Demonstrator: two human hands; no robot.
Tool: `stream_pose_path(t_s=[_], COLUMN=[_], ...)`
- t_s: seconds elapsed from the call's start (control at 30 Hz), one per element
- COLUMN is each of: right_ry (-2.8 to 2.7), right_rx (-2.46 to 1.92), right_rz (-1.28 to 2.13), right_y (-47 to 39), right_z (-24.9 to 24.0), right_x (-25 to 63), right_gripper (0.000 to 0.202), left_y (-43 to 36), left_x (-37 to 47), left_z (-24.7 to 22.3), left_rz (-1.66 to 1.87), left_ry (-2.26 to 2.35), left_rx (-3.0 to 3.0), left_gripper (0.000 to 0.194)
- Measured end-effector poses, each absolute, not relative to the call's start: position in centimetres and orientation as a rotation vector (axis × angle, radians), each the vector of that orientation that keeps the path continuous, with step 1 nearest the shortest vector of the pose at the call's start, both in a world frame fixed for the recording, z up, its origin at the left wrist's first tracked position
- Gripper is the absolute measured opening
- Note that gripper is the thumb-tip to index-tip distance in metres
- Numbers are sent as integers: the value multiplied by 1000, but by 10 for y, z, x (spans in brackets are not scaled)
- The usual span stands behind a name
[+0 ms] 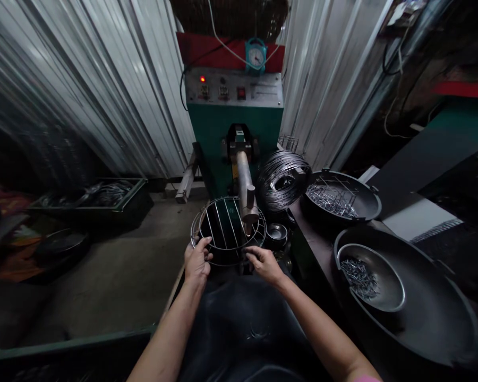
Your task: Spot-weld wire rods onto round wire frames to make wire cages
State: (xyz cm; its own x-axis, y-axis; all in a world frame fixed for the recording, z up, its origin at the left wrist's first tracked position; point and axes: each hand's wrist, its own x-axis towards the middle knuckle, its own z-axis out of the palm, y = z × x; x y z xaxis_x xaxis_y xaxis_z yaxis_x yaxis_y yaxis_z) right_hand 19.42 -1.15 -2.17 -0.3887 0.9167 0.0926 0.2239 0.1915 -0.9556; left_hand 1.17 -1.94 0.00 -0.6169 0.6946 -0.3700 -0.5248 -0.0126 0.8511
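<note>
A round wire rack [219, 223] with parallel cross wires lies flat under the metal arm [245, 188] of a green welding machine [234, 114]. My left hand [197, 260] grips the rack's near left rim. My right hand [264, 262] pinches the near right rim, close to the arm's lower tip. Both forearms reach forward over a dark apron on my lap.
A coil of wire [282, 180] sits right of the machine. A dark pan [342, 199] holds wire pieces; a metal bowl [372, 276] of short wire bits rests in a large pan [430, 313]. A green crate [95, 199] stands left. Corrugated metal walls stand behind.
</note>
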Motion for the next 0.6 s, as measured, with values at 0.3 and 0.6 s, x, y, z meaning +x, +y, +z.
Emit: stream_pose_path(t_s=[0.3,0.6], right_ry=[-1402,-1400], right_rx=[-1081,-1087], right_rz=[1449,1386], right_y=[-11,-6], right_z=[-18,-16], right_x=[189,197], right_gripper=[22,23], left_y=[-15,-7], left_x=[17,24], left_z=[2,2], left_rz=[1760,1716], left_ry=[1410,1399], left_rx=[177,183], left_gripper=[48,47])
